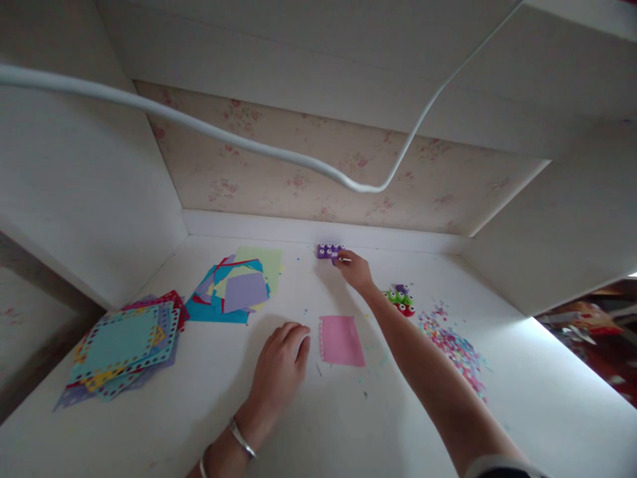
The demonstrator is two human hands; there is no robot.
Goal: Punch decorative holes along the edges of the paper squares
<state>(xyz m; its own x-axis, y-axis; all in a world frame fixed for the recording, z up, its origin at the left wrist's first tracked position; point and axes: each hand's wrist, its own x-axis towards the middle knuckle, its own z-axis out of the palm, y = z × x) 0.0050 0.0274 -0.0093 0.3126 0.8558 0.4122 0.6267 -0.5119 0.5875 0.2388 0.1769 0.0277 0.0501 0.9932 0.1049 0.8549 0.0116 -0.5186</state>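
Note:
My right hand (pixel 354 271) reaches to the back of the white table, its fingers closed on what looks like a small purple craft punch (pixel 335 261), partly hidden by the fingertips. Right beside it stand several purple punches (pixel 324 251) with white round, eye-like tops. My left hand (pixel 281 358) lies on the table with loosely bent fingers, thumb a little apart, and nothing visible in it. To its right is a pink paper square (pixel 342 340) with small holes along its left edge.
Green and red punches (pixel 401 300) stand right of my right forearm, near a heap of coloured paper bits (pixel 452 348). On the left are a pile of plain coloured sheets (pixel 243 292) and a stack of hole-edged sheets (pixel 119 342). A white cable (pixel 279 154) hangs across above.

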